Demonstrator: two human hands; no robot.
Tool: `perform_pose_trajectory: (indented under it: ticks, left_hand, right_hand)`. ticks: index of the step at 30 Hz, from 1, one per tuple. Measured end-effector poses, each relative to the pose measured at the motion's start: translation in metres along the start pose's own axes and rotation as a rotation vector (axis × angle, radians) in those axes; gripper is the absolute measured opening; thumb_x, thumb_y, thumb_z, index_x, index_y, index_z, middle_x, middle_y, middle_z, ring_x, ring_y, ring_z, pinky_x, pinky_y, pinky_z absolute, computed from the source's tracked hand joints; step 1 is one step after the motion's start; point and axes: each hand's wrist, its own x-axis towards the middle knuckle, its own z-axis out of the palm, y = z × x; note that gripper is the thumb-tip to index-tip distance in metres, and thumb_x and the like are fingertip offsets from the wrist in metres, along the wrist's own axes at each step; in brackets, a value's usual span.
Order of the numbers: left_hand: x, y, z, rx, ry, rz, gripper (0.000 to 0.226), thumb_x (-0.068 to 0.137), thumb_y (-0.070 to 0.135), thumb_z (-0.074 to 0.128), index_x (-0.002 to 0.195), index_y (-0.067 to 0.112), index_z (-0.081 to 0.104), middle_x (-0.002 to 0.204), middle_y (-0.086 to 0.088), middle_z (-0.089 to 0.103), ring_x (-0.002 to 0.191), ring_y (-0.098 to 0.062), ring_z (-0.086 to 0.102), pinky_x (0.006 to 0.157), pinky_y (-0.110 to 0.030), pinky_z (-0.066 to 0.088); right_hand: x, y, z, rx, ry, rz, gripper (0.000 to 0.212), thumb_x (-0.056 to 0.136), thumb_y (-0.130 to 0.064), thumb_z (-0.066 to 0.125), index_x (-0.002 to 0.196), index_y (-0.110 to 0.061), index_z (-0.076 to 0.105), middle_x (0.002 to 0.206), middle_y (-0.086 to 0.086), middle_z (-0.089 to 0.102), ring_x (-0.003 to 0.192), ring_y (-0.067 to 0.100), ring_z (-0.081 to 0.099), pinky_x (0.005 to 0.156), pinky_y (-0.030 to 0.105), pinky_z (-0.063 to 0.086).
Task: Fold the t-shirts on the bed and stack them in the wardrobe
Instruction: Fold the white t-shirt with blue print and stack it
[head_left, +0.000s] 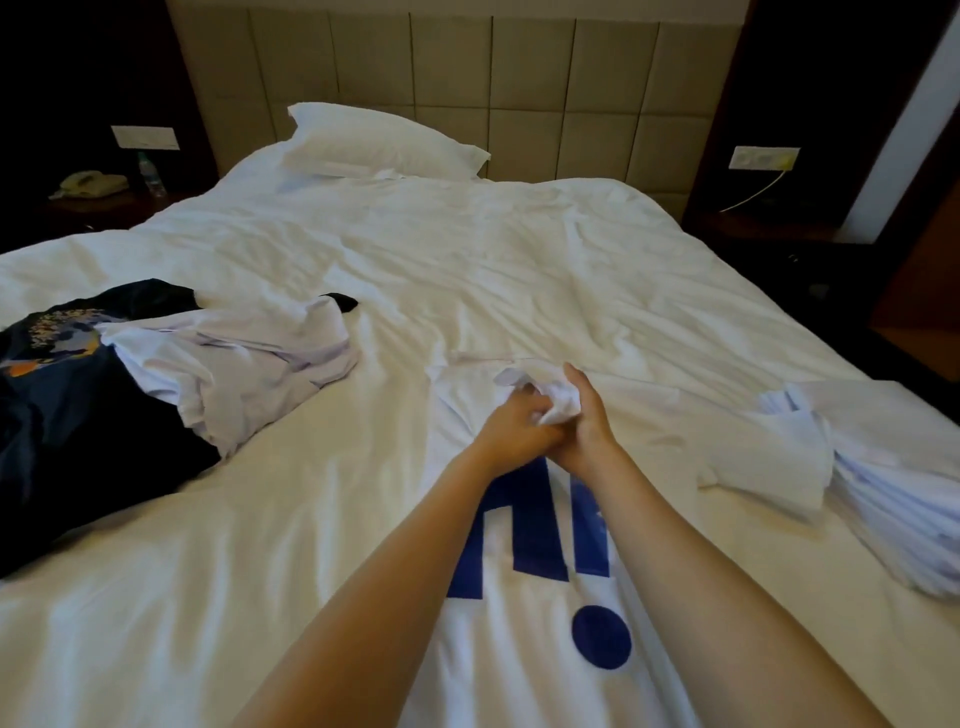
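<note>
A white t-shirt with blue print (524, 613) lies spread on the bed (441, 260) in front of me. My left hand (514, 421) and my right hand (587, 410) meet at its far end, both gripping a bunched piece of its white fabric. A dark navy t-shirt with a coloured print (57, 415) lies at the left. A crumpled white t-shirt (244, 358) lies partly on top of it. Another white garment (857, 467) lies loosely heaped at the right edge.
A white pillow (379, 143) sits against the padded headboard (519, 78). A nightstand at the left holds a phone (93, 183) and a water bottle (150, 174). Dark floor shows at the right of the bed.
</note>
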Motion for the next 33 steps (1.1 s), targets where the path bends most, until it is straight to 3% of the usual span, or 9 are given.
perform_pose_trajectory:
  ticks: [4,7,12,14,16,21,24,28,33]
  left_hand:
    - [0.01,0.0,0.027,0.124,-0.182,0.021,0.056,0.061,0.031,0.052,0.106,-0.002,0.061,0.123,-0.006,0.045,0.111,-0.027,0.049,0.088,-0.035,0.043]
    - [0.021,-0.002,0.05,0.166,-0.271,0.01,0.054,0.071,0.027,0.056,0.121,0.007,0.056,0.15,-0.012,0.031,0.136,-0.032,0.032,0.107,-0.047,0.033]
    - [0.034,-0.007,0.082,0.161,-0.369,0.018,0.058,0.079,0.029,0.061,0.135,0.018,0.049,0.156,-0.001,0.017,0.141,-0.02,0.022,0.108,-0.03,0.026]
    - [0.039,-0.006,0.088,0.161,-0.382,0.01,0.048,0.082,0.028,0.062,0.129,0.021,0.055,0.157,-0.001,0.012,0.141,-0.021,0.021,0.11,-0.033,0.026]
    - [0.047,-0.005,0.094,0.16,-0.348,0.0,0.038,0.087,0.022,0.061,0.125,0.023,0.059,0.159,-0.004,0.004,0.144,-0.02,0.017,0.111,-0.035,0.025]
    - [0.063,0.018,0.113,0.039,-0.308,0.025,0.03,0.089,0.024,0.058,0.106,0.0,0.062,0.131,-0.004,0.05,0.136,-0.014,0.028,0.073,-0.018,0.032]
    - [0.075,0.033,0.134,0.063,-0.311,0.049,0.028,0.089,0.03,0.057,0.092,0.002,0.059,0.122,-0.01,0.057,0.142,-0.014,0.017,0.082,-0.025,0.028]
    - [0.08,0.058,0.166,0.155,-0.318,0.105,0.045,0.07,0.051,0.047,0.086,0.011,0.057,0.12,-0.015,0.048,0.115,-0.028,0.045,0.083,-0.032,0.036]
    - [0.079,0.056,0.196,0.427,-0.48,0.133,0.069,0.087,0.055,0.054,0.145,0.026,0.03,0.159,-0.009,0.002,0.146,-0.024,-0.002,0.115,-0.046,-0.002]
  right_hand:
    - [-0.004,-0.018,-0.035,-0.133,0.122,-0.013,0.022,0.087,-0.03,0.058,0.088,-0.009,0.064,0.065,0.008,0.067,0.055,0.02,0.063,0.058,0.027,0.046]
    - [-0.008,-0.027,-0.061,-0.332,0.15,0.007,0.005,0.086,-0.015,0.06,0.086,-0.011,0.064,0.082,0.009,0.066,0.062,0.016,0.065,0.05,0.019,0.048]
    - [0.004,-0.025,-0.089,-0.378,0.368,0.041,0.013,0.088,-0.015,0.064,0.086,-0.002,0.06,0.098,0.012,0.06,0.087,0.025,0.059,0.073,0.036,0.052]
    - [0.012,-0.028,-0.095,-0.474,0.463,0.015,0.023,0.088,-0.013,0.063,0.105,0.003,0.059,0.094,0.013,0.058,0.093,0.028,0.058,0.085,0.039,0.051]
    - [0.017,-0.036,-0.102,-0.584,0.536,-0.039,0.033,0.086,-0.006,0.056,0.117,0.006,0.056,0.084,0.013,0.058,0.086,0.029,0.057,0.077,0.033,0.049]
    - [0.016,-0.069,-0.127,-0.678,0.668,-0.183,0.034,0.089,-0.016,0.052,0.117,0.002,0.058,0.104,0.016,0.062,0.098,0.031,0.059,0.074,0.03,0.044]
    - [0.011,-0.09,-0.15,-0.754,0.772,-0.238,0.036,0.092,-0.019,0.05,0.121,0.001,0.056,0.12,0.017,0.061,0.111,0.032,0.056,0.083,0.031,0.043]
    - [-0.001,-0.118,-0.178,-0.804,0.933,-0.312,0.038,0.095,-0.022,0.047,0.123,0.002,0.055,0.124,0.019,0.059,0.114,0.035,0.055,0.095,0.038,0.045]
    - [-0.019,-0.131,-0.201,-0.979,0.959,-0.274,0.038,0.095,-0.027,0.052,0.119,0.002,0.056,0.123,0.02,0.059,0.111,0.037,0.056,0.09,0.037,0.045]
